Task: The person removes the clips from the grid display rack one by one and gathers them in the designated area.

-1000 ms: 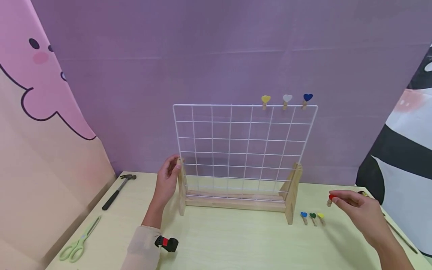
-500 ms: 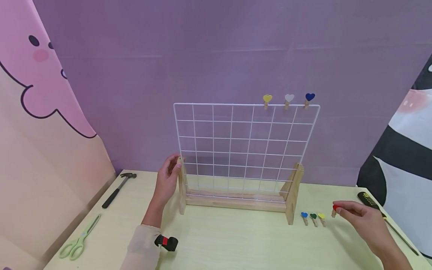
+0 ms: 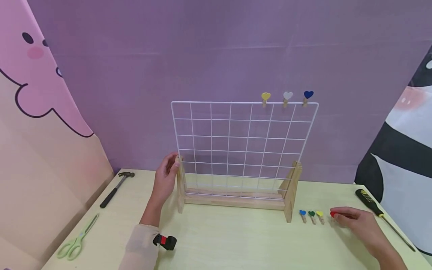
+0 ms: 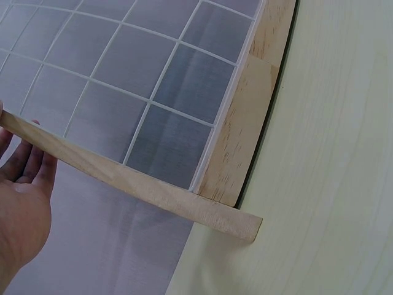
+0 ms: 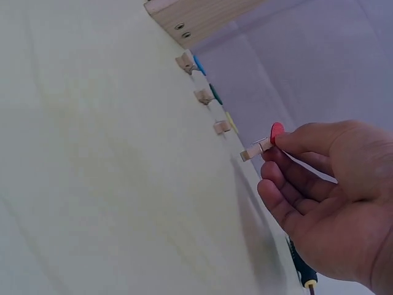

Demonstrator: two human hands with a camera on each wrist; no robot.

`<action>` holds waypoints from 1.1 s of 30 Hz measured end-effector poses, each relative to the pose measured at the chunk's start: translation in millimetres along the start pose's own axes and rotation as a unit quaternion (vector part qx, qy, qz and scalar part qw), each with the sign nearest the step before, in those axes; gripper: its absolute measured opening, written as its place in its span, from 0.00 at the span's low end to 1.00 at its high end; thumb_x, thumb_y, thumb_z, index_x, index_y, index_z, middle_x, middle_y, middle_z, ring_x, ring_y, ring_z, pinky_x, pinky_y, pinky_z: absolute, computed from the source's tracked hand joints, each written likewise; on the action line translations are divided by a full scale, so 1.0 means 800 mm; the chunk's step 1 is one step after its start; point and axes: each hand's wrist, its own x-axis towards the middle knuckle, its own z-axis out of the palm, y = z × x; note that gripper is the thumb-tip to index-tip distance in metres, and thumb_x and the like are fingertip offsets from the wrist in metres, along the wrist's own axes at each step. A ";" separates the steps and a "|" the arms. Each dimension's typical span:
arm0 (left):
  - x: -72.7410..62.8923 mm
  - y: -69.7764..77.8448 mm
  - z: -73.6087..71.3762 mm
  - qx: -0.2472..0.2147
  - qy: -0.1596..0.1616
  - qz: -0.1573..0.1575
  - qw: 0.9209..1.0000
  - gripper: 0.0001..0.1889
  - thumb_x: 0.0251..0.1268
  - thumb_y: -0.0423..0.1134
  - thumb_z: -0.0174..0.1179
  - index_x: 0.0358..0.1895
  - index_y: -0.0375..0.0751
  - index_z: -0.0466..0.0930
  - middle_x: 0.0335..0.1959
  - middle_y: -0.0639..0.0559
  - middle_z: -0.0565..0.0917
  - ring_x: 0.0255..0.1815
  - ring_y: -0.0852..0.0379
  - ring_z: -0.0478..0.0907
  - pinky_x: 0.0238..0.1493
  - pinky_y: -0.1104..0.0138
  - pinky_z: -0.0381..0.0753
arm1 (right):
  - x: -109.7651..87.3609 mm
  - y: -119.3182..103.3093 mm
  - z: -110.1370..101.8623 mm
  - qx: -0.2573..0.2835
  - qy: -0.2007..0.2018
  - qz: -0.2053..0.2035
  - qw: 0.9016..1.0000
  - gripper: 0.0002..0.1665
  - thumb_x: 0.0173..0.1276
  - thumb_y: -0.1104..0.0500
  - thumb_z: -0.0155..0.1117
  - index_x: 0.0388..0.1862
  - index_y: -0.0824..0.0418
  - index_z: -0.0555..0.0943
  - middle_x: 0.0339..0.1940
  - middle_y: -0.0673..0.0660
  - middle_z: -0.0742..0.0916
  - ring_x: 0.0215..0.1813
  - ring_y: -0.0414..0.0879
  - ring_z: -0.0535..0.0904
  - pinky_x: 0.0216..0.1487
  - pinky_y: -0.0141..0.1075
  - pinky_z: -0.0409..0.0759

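My left hand (image 3: 164, 179) grips the top of the left wooden upright (image 4: 123, 178) of a stand that bears a white wire grid (image 3: 229, 150). Between thumb and fingertips, my right hand (image 3: 356, 225) pinches a small wooden clothespin (image 5: 261, 147) with a red heart, low over the table at the right. To its left, clothespins with a yellow heart (image 3: 320, 214), a green heart (image 3: 312, 214) and a blue heart (image 3: 302, 213) lie in a row. Clipped along the grid's top wire at the right are clothespins with a yellow heart (image 3: 266, 96), a white heart (image 3: 288, 95) and a dark blue heart (image 3: 308, 95).
A hammer (image 3: 116, 190) and light green scissors (image 3: 77, 240) lie at the left of the table (image 3: 219, 243). Near its right edge is a long screwdriver (image 3: 371, 204) with a black and yellow handle. A purple cloth (image 3: 135, 75) hangs behind.
My right hand has come down toward the table with the red-heart clothespin, beside the row, uncovering the screwdriver. My left hand keeps its grip on the upright. The head view has shifted slightly.
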 end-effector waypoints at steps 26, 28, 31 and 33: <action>0.000 0.000 -0.001 0.009 0.005 0.008 1.000 0.21 0.81 0.36 0.54 0.70 0.33 0.70 0.63 0.36 0.82 0.58 0.67 0.77 0.58 0.81 0.75 | 0.006 0.016 0.020 -0.068 0.053 -0.021 0.996 0.23 0.75 0.54 0.66 0.61 0.68 0.83 0.48 0.57 0.93 0.40 0.11 0.68 0.39 0.20 0.78; 0.000 -0.001 0.000 0.009 0.006 0.009 1.000 0.21 0.81 0.36 0.54 0.70 0.34 0.70 0.62 0.36 0.82 0.57 0.66 0.77 0.58 0.81 0.75 | 0.007 0.017 0.021 -0.074 0.057 -0.020 0.995 0.23 0.75 0.54 0.66 0.61 0.68 0.83 0.51 0.62 0.92 0.40 0.10 0.67 0.38 0.19 0.77; 0.000 -0.002 -0.001 0.009 0.005 0.012 1.000 0.20 0.81 0.35 0.53 0.70 0.32 0.70 0.62 0.35 0.82 0.55 0.66 0.77 0.56 0.81 0.75 | 0.007 0.018 0.024 -0.083 0.069 -0.024 0.994 0.22 0.75 0.54 0.66 0.60 0.67 0.85 0.51 0.63 0.92 0.39 0.09 0.66 0.38 0.18 0.75; 0.000 -0.002 -0.002 0.009 0.005 0.013 1.000 0.20 0.81 0.35 0.53 0.70 0.32 0.71 0.61 0.35 0.82 0.54 0.66 0.77 0.56 0.80 0.75 | 0.006 0.018 0.026 -0.085 0.077 -0.027 0.993 0.21 0.74 0.54 0.67 0.59 0.66 0.85 0.49 0.62 0.92 0.39 0.09 0.66 0.37 0.16 0.74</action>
